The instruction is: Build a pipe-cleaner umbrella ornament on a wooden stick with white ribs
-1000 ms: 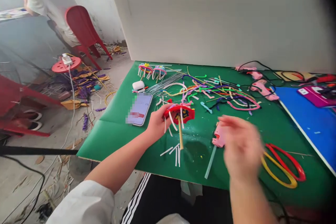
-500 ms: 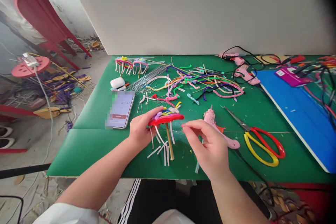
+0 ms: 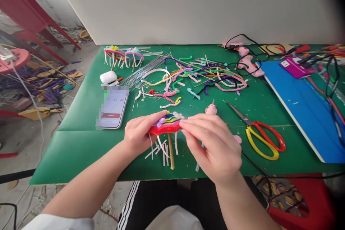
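Observation:
My left hand (image 3: 138, 132) is closed around the left side of a small pipe-cleaner ornament (image 3: 167, 128). It has a blue-and-yellow striped dome with purple and white bits on top, a red rim, thin white strips hanging down and a wooden stick below. At the rim's right edge, the fingertips of my right hand (image 3: 215, 143) are pinched against it; anything small between them is hidden. Behind that hand a pink glue gun (image 3: 210, 109) is mostly covered. Loose white strips (image 3: 165, 151) lie on the table beneath the ornament.
Scissors (image 3: 250, 125) with red and yellow handles lie to the right, beside a blue board (image 3: 296, 111). Loose pipe cleaners (image 3: 194, 75) and wires (image 3: 145, 70) spread across the back. A phone (image 3: 114, 107), white case (image 3: 108, 77) and two similar ornaments (image 3: 124, 55) are left.
My right hand has moved left, bringing its fingertips from beside the ornament onto its rim. The left hand still holds the ornament. The camera view has shifted slightly.

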Demonstrator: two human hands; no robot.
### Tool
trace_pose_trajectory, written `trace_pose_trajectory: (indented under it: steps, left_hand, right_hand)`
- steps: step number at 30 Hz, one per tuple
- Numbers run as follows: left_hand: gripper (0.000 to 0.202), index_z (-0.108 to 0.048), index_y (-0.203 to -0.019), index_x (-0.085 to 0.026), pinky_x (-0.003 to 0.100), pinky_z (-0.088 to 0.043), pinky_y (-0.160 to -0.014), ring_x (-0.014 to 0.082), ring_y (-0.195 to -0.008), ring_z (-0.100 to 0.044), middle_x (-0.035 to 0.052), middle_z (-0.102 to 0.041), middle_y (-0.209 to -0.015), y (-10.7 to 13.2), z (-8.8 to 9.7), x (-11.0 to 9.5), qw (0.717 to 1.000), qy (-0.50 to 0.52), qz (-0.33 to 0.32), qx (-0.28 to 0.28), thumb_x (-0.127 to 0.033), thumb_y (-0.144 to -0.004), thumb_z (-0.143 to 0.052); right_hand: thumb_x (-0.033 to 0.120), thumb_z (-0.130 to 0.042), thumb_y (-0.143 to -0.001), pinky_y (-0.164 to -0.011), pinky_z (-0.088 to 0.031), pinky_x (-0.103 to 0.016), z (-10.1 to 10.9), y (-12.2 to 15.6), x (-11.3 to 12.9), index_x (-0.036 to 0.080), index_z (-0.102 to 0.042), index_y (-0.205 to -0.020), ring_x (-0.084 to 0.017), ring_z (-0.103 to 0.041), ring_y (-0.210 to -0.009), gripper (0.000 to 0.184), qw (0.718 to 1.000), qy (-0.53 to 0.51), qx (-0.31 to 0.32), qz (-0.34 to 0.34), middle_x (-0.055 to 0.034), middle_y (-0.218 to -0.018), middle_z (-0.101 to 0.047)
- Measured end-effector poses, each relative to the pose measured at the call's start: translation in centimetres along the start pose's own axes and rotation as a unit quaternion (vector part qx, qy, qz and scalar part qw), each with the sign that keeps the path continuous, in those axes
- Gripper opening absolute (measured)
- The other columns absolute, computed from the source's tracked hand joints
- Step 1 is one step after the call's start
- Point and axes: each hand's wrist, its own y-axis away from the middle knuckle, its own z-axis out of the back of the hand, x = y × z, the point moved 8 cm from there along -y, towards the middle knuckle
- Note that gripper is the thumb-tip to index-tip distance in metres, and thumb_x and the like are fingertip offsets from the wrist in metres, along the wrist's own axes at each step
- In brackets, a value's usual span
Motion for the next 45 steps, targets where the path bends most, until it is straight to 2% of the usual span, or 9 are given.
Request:
trace_pose_trajectory:
  steps: [4, 7, 11, 14, 17, 26, 33, 37, 45]
  left_hand:
    - [0.022, -0.064, -0.107, -0.013, 0.014, -0.056, -0.07, 0.0116, -0.074, -0.073, 0.0065, -0.077, -0.091, -0.1, 0.1, -0.2, 1.0, -0.008, -0.007, -0.004, -0.018, -0.086, -0.062]
    - [0.024, -0.063, -0.111, -0.014, 0.016, -0.057, -0.072, 0.0125, -0.077, -0.074, 0.0067, -0.077, -0.093, -0.1, 0.1, -0.3, 1.0, -0.008, -0.009, 0.009, -0.021, -0.088, -0.06]
    - [0.031, -0.061, -0.117, -0.013, 0.019, -0.058, -0.077, 0.015, -0.084, -0.074, 0.0089, -0.076, -0.098, 0.1, 0.3, -0.5, 1.0, -0.009, -0.021, 0.011, -0.027, -0.089, -0.061]
    - [0.037, -0.06, -0.12, -0.012, 0.021, -0.058, -0.079, 0.0169, -0.089, -0.073, 0.0115, -0.075, -0.103, 0.4, 0.5, -0.6, 0.999, -0.009, -0.037, 0.006, -0.03, -0.088, -0.062]
    - [0.039, -0.059, -0.123, -0.013, 0.022, -0.059, -0.078, 0.0172, -0.09, -0.073, 0.012, -0.074, -0.106, 0.5, 0.6, -0.6, 0.999, -0.013, -0.041, 0.009, -0.031, -0.089, -0.061]
    - [0.039, -0.059, -0.123, -0.011, 0.023, -0.059, -0.079, 0.0173, -0.092, -0.073, 0.0136, -0.074, -0.107, 0.4, 0.6, -0.8, 0.999, -0.005, -0.042, 0.013, -0.031, -0.089, -0.061]
    - [0.037, -0.059, -0.123, -0.013, 0.024, -0.06, -0.077, 0.018, -0.089, -0.073, 0.013, -0.074, -0.106, 0.3, 0.6, -0.8, 0.999, -0.007, -0.04, 0.019, -0.029, -0.09, -0.06]
    - [0.037, -0.059, -0.123, -0.014, 0.024, -0.06, -0.076, 0.0184, -0.089, -0.073, 0.0128, -0.074, -0.106, 0.3, 0.6, -0.9, 0.999, -0.008, -0.04, 0.02, -0.029, -0.09, -0.058]
    - [0.037, -0.059, -0.124, -0.014, 0.023, -0.06, -0.077, 0.018, -0.09, -0.073, 0.012, -0.074, -0.106, 0.2, 0.6, -0.9, 0.999, -0.006, -0.043, 0.026, -0.027, -0.09, -0.06]
  right_hand:
    - [-0.001, -0.06, -0.079, -0.078, -0.058, -0.038, 0.9, 0.3, 0.1, 0.017, -0.065, -0.1, -0.02, -0.066, -0.085, 0.028, 0.998, -0.05, -0.035, -0.019, -0.0066, -0.089, -0.071]
    - [0.01, -0.054, -0.085, -0.075, -0.058, -0.041, 1.8, 0.4, 0.7, 0.016, -0.062, -0.085, -0.016, -0.059, -0.068, 0.01, 0.991, -0.121, -0.051, -0.032, -0.0026, -0.072, -0.061]
    - [0.027, -0.038, -0.097, -0.077, -0.056, -0.037, 1.3, 0.4, 3.4, 0.02, -0.044, -0.052, -0.01, -0.034, -0.047, 0.046, 0.994, -0.088, 0.06, 0.022, 0.0042, -0.049, -0.036]
    - [0.026, -0.03, -0.099, -0.088, -0.052, -0.042, 0.4, 0.8, 4.6, 0.02, -0.042, -0.045, -0.011, -0.029, -0.048, 0.056, 0.987, -0.012, 0.158, 0.038, 0.0037, -0.047, -0.032]
    - [0.023, -0.024, -0.1, -0.092, -0.049, -0.044, -0.2, 1.2, 5.3, 0.019, -0.046, -0.045, -0.012, -0.028, -0.049, 0.059, 0.979, -0.002, 0.2, 0.044, 0.0031, -0.046, -0.033]
    - [0.025, -0.021, -0.101, -0.093, -0.048, -0.038, -1.3, 1.5, 5.5, 0.019, -0.045, -0.042, -0.011, -0.017, -0.047, 0.064, 0.988, -0.026, 0.146, 0.043, 0.0049, -0.044, -0.027]
    - [0.024, -0.021, -0.099, -0.094, -0.047, -0.044, -1.3, 2.0, 5.4, 0.02, -0.048, -0.049, -0.012, -0.023, -0.05, 0.058, 0.98, -0.039, 0.189, 0.039, 0.0042, -0.047, -0.03]
    - [0.022, -0.021, -0.098, -0.093, -0.047, -0.043, -1.0, 1.8, 5.4, 0.02, -0.045, -0.046, -0.011, -0.022, -0.048, 0.058, 0.985, -0.033, 0.164, 0.047, 0.0046, -0.046, -0.028]
    - [0.023, -0.021, -0.099, -0.096, -0.046, -0.046, -1.3, 2.2, 5.6, 0.02, -0.048, -0.05, -0.012, -0.023, -0.049, 0.056, 0.98, -0.041, 0.192, 0.046, 0.0042, -0.047, -0.03]
